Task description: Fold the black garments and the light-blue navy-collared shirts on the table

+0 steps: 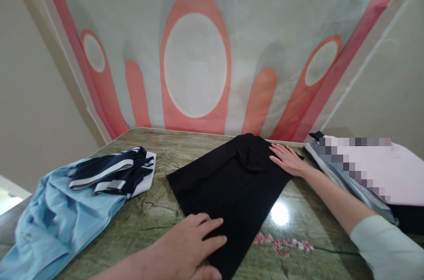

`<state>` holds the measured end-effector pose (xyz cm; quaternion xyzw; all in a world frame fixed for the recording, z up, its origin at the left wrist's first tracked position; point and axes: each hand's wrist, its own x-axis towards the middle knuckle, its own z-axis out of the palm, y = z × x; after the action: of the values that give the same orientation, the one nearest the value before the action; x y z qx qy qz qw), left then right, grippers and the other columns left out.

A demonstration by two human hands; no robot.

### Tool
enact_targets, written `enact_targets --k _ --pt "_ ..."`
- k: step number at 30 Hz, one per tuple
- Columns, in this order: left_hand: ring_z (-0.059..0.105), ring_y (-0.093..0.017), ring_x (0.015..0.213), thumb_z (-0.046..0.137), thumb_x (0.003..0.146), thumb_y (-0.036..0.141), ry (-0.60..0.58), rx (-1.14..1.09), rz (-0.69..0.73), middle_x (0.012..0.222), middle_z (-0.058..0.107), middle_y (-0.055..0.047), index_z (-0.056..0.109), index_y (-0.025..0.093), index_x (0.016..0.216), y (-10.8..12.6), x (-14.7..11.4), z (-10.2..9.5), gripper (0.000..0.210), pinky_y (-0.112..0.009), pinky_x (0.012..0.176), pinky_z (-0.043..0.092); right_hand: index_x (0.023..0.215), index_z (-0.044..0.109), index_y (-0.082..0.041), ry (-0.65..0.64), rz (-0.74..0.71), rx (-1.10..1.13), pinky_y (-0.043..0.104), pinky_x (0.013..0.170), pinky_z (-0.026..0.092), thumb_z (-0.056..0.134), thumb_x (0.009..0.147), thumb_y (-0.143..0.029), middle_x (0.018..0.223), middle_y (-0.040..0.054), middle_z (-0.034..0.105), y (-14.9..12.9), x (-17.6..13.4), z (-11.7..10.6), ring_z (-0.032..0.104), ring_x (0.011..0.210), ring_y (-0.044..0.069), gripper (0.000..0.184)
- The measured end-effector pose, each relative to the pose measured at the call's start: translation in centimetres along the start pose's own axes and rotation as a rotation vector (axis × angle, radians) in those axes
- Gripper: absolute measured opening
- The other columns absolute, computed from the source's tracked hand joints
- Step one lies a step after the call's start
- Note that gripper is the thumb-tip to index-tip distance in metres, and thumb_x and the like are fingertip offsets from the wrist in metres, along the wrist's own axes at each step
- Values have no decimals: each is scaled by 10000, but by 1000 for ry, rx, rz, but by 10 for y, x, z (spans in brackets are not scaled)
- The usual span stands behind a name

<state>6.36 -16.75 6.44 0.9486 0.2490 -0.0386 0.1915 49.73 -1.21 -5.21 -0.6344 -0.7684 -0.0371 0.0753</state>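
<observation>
A black garment (232, 183) lies spread on the wood-patterned table (155, 222), slightly rumpled near its far end. Its exact kind is hard to make out. My left hand (190, 244) is at the garment's near left edge, fingers apart and reaching over the cloth. Flat on the far right corner of the black cloth rests my right hand (288, 160), its fingers stretched out. Neither hand grips anything.
To the left are a light blue garment (76, 209) and a navy garment with white stripes (112, 174) on top of it. A pile with a pink garment (397, 169) stands at the right. A patterned wall (281, 15) rises behind the table.
</observation>
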Motion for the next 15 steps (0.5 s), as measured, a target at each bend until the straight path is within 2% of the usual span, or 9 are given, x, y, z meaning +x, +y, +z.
enact_targets --k 4,7,9,11,13,15 --pt "512 -248 1051 470 857 459 23 -35 -17 1209 528 -68 562 271 1166 -6 0 -6 373 -364 910 416 1367 331 -231 -32 91 -38 490 1074 96 185 873 -575 1442 51 293 14 2 4 171 1340 247 619" --pt "525 -198 992 473 873 374 119 -53 -55 1147 526 -54 546 264 1153 -20 1 -9 309 -307 878 425 1355 354 -206 63 229 -96 518 1061 104 208 873 -557 1438 68 299 6 -1 5 168 1336 273 614" --pt "490 -206 1048 467 879 328 230 9 -114 1182 492 -59 491 254 1205 -39 3 -8 335 -339 925 390 1342 373 -163 133 350 -105 526 1050 142 194 877 -543 1429 96 308 -8 -6 4 178 1330 292 626" --pt "445 -227 1107 467 876 299 354 97 -181 1206 467 -71 465 236 1222 -64 8 -4 353 -384 966 349 1327 392 -125 138 444 -64 515 1032 205 174 873 -555 1418 129 318 -27 -13 2 211 1316 312 662" --pt "450 -233 1089 471 866 274 445 151 -254 1166 475 -84 471 206 1201 -88 13 3 342 -390 954 358 1326 397 -122 94 461 -5 498 1015 255 168 859 -590 1414 146 318 -49 -24 2 245 1301 327 700" --pt "474 -221 1041 461 863 250 486 169 -291 1101 488 -84 490 188 1162 -104 17 12 307 -372 928 384 1350 369 -158 53 410 43 489 1009 275 163 844 -626 1428 137 294 -70 -37 2 252 1299 334 719"
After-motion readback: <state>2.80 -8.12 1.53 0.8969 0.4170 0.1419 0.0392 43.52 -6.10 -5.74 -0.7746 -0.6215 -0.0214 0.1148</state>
